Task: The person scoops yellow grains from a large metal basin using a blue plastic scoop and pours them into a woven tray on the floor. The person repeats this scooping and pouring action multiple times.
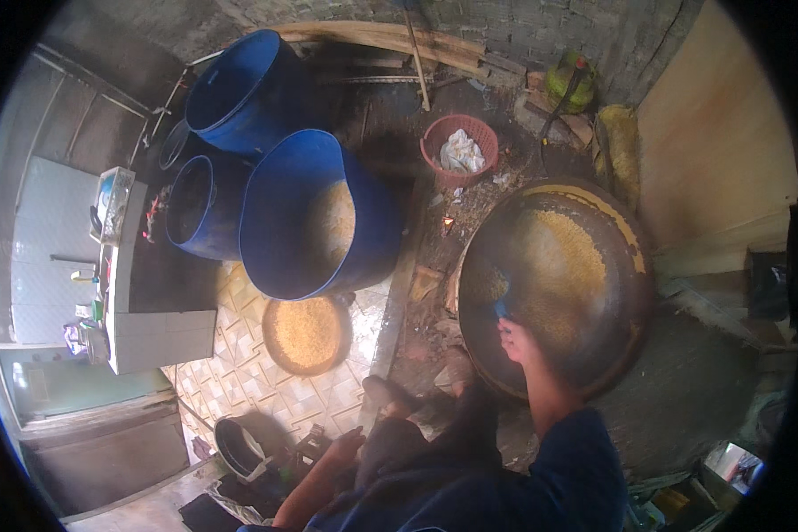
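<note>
My right hand point(515, 341) is closed on the blue handle of a tool point(502, 304) that reaches into a wide, dark pan point(625, 324). Its head is hard to make out. Yellowish grains point(581, 262) coat much of the pan's interior, under a slight haze. My left hand point(347, 443) hangs low beside my leg; its fingers are too small and dim to show whether they hold anything. A round container of yellow grains point(305, 337) sits on the tiles to the left of the pan.
Three blue drums point(368, 262) stand back left. A pink basket point(461, 174) with white material, a green gas cylinder point(566, 89) and planks point(390, 40) lie toward the back. A tiled counter point(161, 341) runs at left; a dark bucket point(237, 443) is near my left hand.
</note>
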### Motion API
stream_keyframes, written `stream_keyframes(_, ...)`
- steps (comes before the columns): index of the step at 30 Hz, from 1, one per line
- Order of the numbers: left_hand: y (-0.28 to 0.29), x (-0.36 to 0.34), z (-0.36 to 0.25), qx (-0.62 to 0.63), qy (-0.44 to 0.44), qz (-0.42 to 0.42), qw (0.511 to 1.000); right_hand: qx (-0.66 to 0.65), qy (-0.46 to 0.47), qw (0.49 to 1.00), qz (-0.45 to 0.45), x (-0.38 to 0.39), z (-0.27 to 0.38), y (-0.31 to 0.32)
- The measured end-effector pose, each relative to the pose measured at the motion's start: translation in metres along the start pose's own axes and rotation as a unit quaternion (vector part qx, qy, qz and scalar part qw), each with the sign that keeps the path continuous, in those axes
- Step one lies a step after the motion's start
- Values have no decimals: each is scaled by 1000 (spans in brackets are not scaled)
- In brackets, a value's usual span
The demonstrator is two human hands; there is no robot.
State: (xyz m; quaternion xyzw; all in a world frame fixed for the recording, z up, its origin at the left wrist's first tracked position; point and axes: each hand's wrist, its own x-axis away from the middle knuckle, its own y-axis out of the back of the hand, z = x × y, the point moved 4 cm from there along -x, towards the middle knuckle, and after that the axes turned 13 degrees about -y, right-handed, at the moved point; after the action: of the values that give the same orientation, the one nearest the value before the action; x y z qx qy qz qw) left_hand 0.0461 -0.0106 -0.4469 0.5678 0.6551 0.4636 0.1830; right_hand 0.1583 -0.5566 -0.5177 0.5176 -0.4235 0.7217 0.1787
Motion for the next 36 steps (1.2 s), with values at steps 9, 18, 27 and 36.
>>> stream_keyframes(9,54,15,3,145,138,24,979,-48,82,995,30,139,-16,-47)
stream_keyframes(18,38,38,26,217,195,-50,955,-55,180,981,41,237,-42,-98)
stream_keyframes(27,25,90,10,462,406,-169,770,89,205,971,83,286,-78,-191)
stream_keyframes(36,0,171,-12,526,493,-227,655,249,58,957,139,229,-169,-334)
